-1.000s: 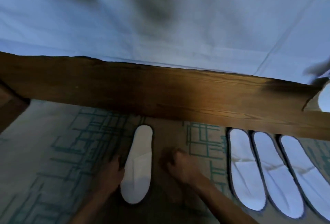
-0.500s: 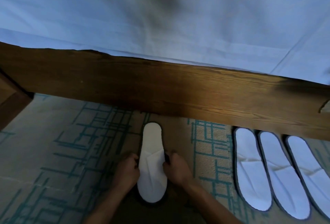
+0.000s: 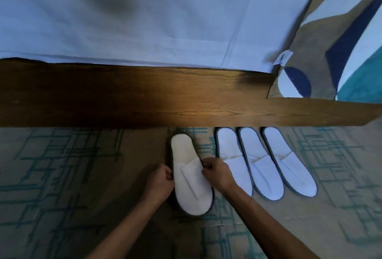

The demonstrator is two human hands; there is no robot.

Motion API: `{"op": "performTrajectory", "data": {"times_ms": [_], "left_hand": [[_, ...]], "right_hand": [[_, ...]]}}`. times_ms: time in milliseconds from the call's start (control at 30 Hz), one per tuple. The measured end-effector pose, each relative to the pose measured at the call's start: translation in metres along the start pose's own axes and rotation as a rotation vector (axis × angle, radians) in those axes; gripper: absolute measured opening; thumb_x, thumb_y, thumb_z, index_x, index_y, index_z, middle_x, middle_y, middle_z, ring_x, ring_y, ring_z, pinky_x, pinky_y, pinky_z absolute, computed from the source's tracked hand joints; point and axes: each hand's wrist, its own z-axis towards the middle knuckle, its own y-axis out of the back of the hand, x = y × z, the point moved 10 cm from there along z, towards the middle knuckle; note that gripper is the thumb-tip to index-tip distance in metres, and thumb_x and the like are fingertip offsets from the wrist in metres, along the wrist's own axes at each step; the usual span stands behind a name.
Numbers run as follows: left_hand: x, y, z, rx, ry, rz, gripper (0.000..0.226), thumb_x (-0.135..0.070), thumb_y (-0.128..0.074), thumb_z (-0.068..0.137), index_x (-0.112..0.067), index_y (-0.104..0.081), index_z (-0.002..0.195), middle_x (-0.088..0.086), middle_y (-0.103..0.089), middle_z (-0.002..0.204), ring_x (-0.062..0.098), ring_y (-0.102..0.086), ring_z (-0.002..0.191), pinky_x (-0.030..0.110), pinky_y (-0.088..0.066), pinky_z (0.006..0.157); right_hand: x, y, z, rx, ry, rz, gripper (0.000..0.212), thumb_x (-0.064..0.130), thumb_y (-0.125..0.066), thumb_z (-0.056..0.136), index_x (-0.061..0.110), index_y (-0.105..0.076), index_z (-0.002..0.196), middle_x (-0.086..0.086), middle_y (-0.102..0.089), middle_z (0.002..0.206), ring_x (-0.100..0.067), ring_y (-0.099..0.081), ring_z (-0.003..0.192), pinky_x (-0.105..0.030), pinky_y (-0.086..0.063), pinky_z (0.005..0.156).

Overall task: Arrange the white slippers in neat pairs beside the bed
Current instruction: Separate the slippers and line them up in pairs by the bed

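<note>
Risk: the 4th slipper (image 3: 191,178) could land skewed or overlap the 3 slippers (image 3: 262,163) already lined up on the carpet (image 3: 62,176) by the bed frame (image 3: 144,95), w/ uneven pull. Left hand (image 3: 160,184) and right hand (image 3: 218,175) each pinch a side edge, fingers curled tight.

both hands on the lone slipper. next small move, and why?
Probably slide the held slipper right, closing the gap to the row of three slippers by the bed frame. The left hand and right hand pinch its sides, and it lies apart from the row.
</note>
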Motion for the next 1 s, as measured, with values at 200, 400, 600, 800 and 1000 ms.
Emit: {"op": "performTrajectory", "data": {"times_ms": [200, 400, 600, 800, 1000], "left_hand": [[-0.072, -0.081, -0.004, 0.109, -0.128, -0.014, 0.011, -0.01, -0.063, 0.077, -0.012, -0.053, 0.081, 0.012, -0.065, 0.085, 0.027, -0.061, 0.081, 0.041, -0.05, 0.073], [-0.141, -0.166, -0.024, 0.266, -0.268, 0.045, 0.013, -0.013, -0.059, 0.077, -0.011, -0.051, 0.088, 0.01, -0.066, 0.089, 0.027, -0.062, 0.085, 0.042, -0.053, 0.077], [-0.187, -0.217, -0.034, 0.338, -0.361, 0.056, 0.01, -0.014, -0.06, 0.083, -0.01, -0.055, 0.091, 0.008, -0.067, 0.093, 0.022, -0.063, 0.087, 0.041, -0.055, 0.08], [-0.23, -0.265, -0.017, 0.346, -0.417, 0.118, 0.011, -0.008, -0.056, 0.084, -0.002, -0.056, 0.094, 0.018, -0.066, 0.094, 0.03, -0.061, 0.092, 0.044, -0.051, 0.084], [-0.275, -0.327, -0.005, 0.394, -0.505, 0.194, 0.013, -0.001, -0.05, 0.083, 0.0, -0.058, 0.094, 0.021, -0.065, 0.097, 0.034, -0.059, 0.093, 0.048, -0.051, 0.082]], "right_hand": [[-0.079, 0.08, -0.034, -0.145, -0.179, 0.062, 0.036, 0.015, -0.058, 0.078, 0.018, -0.066, 0.114, -0.003, -0.071, 0.101, -0.016, -0.062, 0.088, -0.02, -0.039, 0.071], [-0.146, 0.158, -0.075, -0.288, -0.319, 0.155, 0.034, 0.006, -0.055, 0.074, 0.019, -0.07, 0.102, -0.004, -0.07, 0.08, -0.018, -0.061, 0.073, -0.027, -0.045, 0.062], [-0.202, 0.197, -0.083, -0.365, -0.371, 0.296, 0.032, -0.007, -0.05, 0.079, 0.007, -0.069, 0.101, -0.001, -0.066, 0.069, -0.013, -0.057, 0.06, -0.015, -0.045, 0.05], [-0.237, 0.248, -0.063, -0.4, -0.349, 0.349, 0.033, -0.007, -0.051, 0.08, 0.011, -0.07, 0.1, -0.005, -0.069, 0.076, -0.014, -0.061, 0.065, -0.027, -0.05, 0.062], [-0.296, 0.305, -0.035, -0.443, -0.354, 0.367, 0.034, -0.007, -0.049, 0.079, 0.008, -0.073, 0.096, -0.015, -0.072, 0.091, -0.029, -0.067, 0.086, -0.043, -0.055, 0.081]]}}
